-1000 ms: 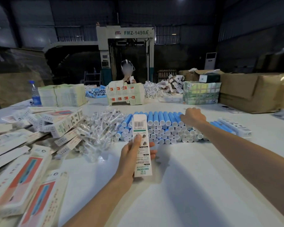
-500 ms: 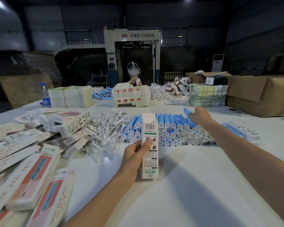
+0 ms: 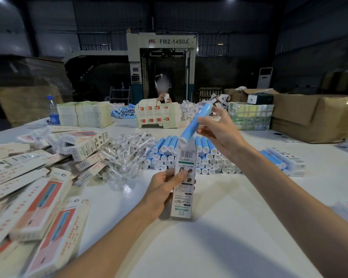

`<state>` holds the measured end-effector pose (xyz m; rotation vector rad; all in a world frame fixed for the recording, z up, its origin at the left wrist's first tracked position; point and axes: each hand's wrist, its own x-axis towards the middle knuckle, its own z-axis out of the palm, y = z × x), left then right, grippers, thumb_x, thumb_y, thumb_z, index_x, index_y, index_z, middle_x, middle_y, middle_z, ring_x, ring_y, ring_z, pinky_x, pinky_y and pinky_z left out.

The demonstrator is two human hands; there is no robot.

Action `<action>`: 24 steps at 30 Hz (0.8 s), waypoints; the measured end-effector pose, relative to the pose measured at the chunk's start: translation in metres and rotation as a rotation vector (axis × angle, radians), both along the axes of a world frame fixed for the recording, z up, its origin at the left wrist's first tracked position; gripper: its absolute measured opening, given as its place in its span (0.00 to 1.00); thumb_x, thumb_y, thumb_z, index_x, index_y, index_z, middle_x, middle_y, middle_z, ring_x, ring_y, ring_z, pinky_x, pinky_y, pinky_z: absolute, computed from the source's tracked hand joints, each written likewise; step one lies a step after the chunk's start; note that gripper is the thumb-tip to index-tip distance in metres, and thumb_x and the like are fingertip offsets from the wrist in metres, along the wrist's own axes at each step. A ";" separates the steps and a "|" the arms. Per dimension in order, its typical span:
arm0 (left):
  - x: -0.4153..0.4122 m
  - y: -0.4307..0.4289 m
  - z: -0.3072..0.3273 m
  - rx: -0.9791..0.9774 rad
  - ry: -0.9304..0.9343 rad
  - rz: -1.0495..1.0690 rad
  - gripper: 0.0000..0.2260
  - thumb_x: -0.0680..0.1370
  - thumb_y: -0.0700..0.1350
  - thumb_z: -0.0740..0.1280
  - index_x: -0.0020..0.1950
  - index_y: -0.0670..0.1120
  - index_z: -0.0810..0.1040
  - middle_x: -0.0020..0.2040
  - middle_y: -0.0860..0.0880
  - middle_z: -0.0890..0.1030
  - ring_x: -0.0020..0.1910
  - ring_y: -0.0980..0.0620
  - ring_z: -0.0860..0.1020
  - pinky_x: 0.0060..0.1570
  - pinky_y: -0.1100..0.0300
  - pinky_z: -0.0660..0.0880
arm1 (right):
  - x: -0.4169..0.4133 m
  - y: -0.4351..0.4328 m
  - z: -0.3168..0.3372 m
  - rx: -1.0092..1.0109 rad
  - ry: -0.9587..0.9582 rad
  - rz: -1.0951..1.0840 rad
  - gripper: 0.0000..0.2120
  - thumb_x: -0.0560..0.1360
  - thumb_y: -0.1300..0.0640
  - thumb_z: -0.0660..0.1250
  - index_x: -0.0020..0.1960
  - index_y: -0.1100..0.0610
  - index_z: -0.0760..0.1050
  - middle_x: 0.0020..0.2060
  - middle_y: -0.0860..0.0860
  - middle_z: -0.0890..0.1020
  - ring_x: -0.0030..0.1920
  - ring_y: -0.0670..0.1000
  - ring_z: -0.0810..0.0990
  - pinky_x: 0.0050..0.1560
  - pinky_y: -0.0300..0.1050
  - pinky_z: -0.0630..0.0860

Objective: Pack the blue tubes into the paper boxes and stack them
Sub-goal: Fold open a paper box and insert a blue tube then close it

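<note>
Pinched in the grip of the right hand (image 3: pixel 222 130), a slim blue plastic tube (image 3: pixel 196 120) is being tilted, white end just above the open top of a tall printed paper box (image 3: pixel 183 189) being clasped upright by the left hand (image 3: pixel 162 190); insertion seems underway, calling for straighter alignment next.

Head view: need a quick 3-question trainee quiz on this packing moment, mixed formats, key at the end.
1. True or false: the right hand holds a blue tube tilted, white end down toward the paper box.
2. The left hand grips: A) the paper box, B) a water bottle, C) nothing.
3. Fill in: the pile of boxes lies on the person's ____ side.
Key: 1 true; 2 A; 3 left.
</note>
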<state>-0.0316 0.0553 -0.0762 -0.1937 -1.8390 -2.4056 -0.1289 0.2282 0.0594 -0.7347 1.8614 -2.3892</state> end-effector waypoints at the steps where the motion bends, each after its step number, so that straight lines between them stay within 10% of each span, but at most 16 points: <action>1: 0.000 0.000 0.000 0.000 0.000 0.004 0.23 0.68 0.58 0.84 0.58 0.48 0.88 0.58 0.37 0.87 0.57 0.37 0.86 0.58 0.45 0.84 | 0.000 -0.001 -0.001 0.080 0.071 -0.067 0.35 0.79 0.65 0.72 0.78 0.52 0.59 0.52 0.66 0.84 0.45 0.55 0.84 0.56 0.50 0.84; 11: 0.003 -0.003 -0.002 -0.018 0.002 0.069 0.15 0.75 0.54 0.79 0.58 0.48 0.88 0.57 0.37 0.87 0.54 0.37 0.87 0.54 0.49 0.84 | -0.004 0.001 0.000 0.522 0.367 -0.095 0.35 0.77 0.61 0.72 0.73 0.37 0.59 0.47 0.59 0.87 0.42 0.52 0.82 0.46 0.45 0.78; 18: 0.000 -0.001 -0.008 0.000 -0.024 0.142 0.14 0.82 0.54 0.72 0.62 0.47 0.85 0.58 0.39 0.87 0.56 0.39 0.86 0.65 0.39 0.81 | 0.001 -0.012 -0.022 0.761 0.431 -0.007 0.20 0.79 0.62 0.72 0.68 0.53 0.71 0.58 0.53 0.77 0.53 0.50 0.78 0.42 0.32 0.76; 24: -0.003 -0.005 -0.008 0.018 0.008 0.391 0.16 0.87 0.58 0.62 0.64 0.49 0.79 0.54 0.45 0.88 0.45 0.41 0.89 0.38 0.56 0.84 | -0.002 -0.034 -0.068 0.515 0.362 -0.215 0.08 0.84 0.59 0.64 0.61 0.55 0.78 0.58 0.49 0.79 0.54 0.47 0.79 0.49 0.39 0.73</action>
